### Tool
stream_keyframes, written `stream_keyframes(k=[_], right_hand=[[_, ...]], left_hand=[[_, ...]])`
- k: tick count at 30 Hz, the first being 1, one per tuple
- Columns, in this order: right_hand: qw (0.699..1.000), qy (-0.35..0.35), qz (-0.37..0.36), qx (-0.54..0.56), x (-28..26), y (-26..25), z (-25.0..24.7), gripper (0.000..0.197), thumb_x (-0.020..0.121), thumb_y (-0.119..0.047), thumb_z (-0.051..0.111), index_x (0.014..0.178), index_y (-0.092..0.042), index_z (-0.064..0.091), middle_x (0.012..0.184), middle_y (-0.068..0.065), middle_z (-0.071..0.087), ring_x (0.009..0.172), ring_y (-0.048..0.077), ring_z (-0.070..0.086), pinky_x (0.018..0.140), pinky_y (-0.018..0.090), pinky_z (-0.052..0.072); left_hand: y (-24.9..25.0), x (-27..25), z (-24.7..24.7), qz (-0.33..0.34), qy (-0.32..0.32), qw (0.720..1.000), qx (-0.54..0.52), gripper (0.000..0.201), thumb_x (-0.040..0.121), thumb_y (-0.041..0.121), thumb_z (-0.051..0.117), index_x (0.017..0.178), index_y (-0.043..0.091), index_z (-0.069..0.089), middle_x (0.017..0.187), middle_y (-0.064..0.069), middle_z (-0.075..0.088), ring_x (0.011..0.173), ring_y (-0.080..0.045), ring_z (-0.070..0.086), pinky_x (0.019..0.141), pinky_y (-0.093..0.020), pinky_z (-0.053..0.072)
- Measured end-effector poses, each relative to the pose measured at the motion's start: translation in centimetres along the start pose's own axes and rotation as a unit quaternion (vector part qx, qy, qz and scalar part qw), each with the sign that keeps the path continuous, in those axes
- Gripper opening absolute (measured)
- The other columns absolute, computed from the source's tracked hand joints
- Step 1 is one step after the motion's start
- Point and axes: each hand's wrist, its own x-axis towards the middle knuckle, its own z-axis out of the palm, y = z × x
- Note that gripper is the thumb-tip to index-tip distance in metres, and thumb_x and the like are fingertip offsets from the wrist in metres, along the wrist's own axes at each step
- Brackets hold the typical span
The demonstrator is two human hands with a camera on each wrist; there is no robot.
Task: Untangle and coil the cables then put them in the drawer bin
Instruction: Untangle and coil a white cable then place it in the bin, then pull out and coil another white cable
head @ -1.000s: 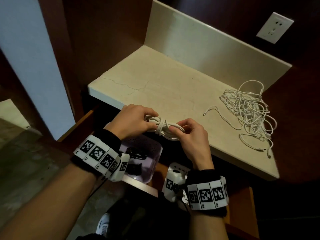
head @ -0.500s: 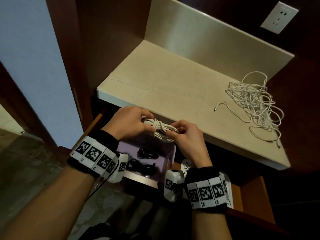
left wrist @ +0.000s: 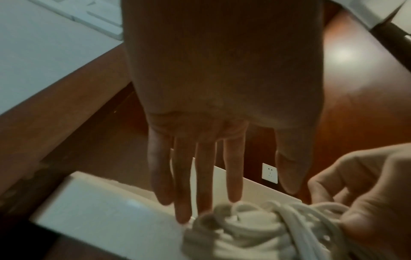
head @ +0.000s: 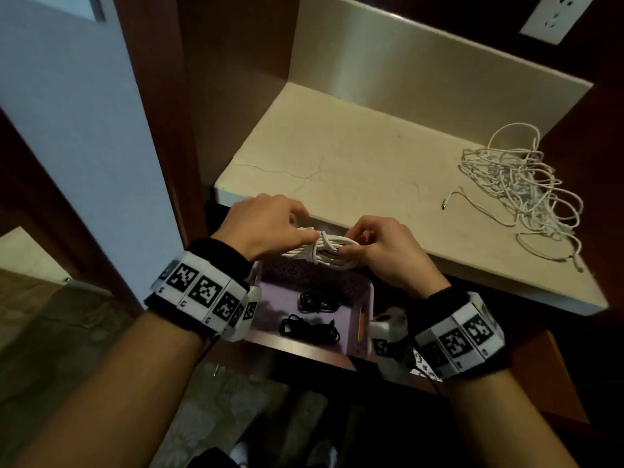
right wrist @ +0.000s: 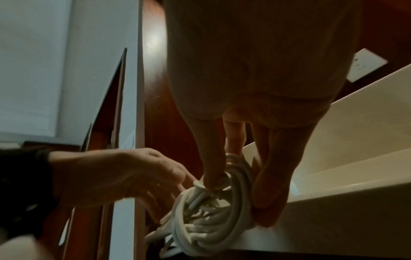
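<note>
Moved: both hands and the white coil now sit closer over the purple bin than a second ago, past the counter's front edge.
White coil (head: 322, 253): bundled with wraps round its middle, held in the air above the purple bin (head: 366, 300), just in front of the counter (head: 354, 163).
Right hand (head: 388, 251): thumb and fingers pinch the coil's right end.
Left hand (head: 266, 224): fingers straight and slightly spread, tips touching the coil's left end.
Bin contents: two black coiled cables (head: 314, 315).
Tangled white cables (head: 520, 184): heaped at the counter's right, well apart from the hands.
Wall socket (head: 553, 15): upper right.
</note>
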Motion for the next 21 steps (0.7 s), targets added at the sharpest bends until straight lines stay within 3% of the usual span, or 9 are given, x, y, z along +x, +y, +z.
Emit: stream_keyframes(k=[3,7,12,21], right_hand=[[0.998,-0.028,-0.017,-0.061,0.8,-0.5,-0.3,0.015,0.079,-0.029,0.078,0.081,-0.023,0.064,0.072,-0.010,0.058,0.072,0.011,0.054,0.057,0.024,0.036],[0.984,-0.072,-0.034,-0.159,1.9,-1.0,0.0,0.017,0.082,-0.031,0.074,0.085,-0.023,0.060,0.088,0.001,0.063,0.086,0.021,0.056,0.067,0.029,0.038],[0.967,-0.142,-0.026,-0.210,3.2,-1.0,1.9,0.010,0.086,-0.025,0.068,0.090,-0.016,0.064,0.094,0.007,0.065,0.082,0.022,0.055,0.066,0.026,0.036],[0.940,-0.230,0.000,-0.251,4.3,0.6,6.1,0.020,0.087,-0.013,0.056,0.100,-0.008,0.070,0.102,0.013,0.069,0.091,0.030,0.064,0.073,0.034,0.051]], left_hand=[[0.3,0.6,-0.5,0.013,0.022,0.997,0.068,0.049,0.084,0.064,0.054,0.124,0.036,0.059,0.124,0.004,0.065,0.116,-0.023,0.056,0.092,-0.037,0.042],[0.6,1.3,-0.6,0.012,0.028,0.992,0.122,0.054,0.084,0.067,0.050,0.126,0.034,0.058,0.125,0.001,0.064,0.116,-0.025,0.056,0.090,-0.039,0.041],[0.2,1.6,-0.8,-0.005,0.002,0.988,0.156,0.046,0.086,0.061,0.051,0.118,0.029,0.064,0.120,-0.005,0.065,0.111,-0.028,0.057,0.079,-0.035,0.035],[-0.6,1.5,-0.8,-0.023,-0.010,0.987,0.157,0.042,0.088,0.057,0.052,0.111,0.026,0.068,0.114,-0.006,0.067,0.104,-0.028,0.059,0.074,-0.031,0.034]])
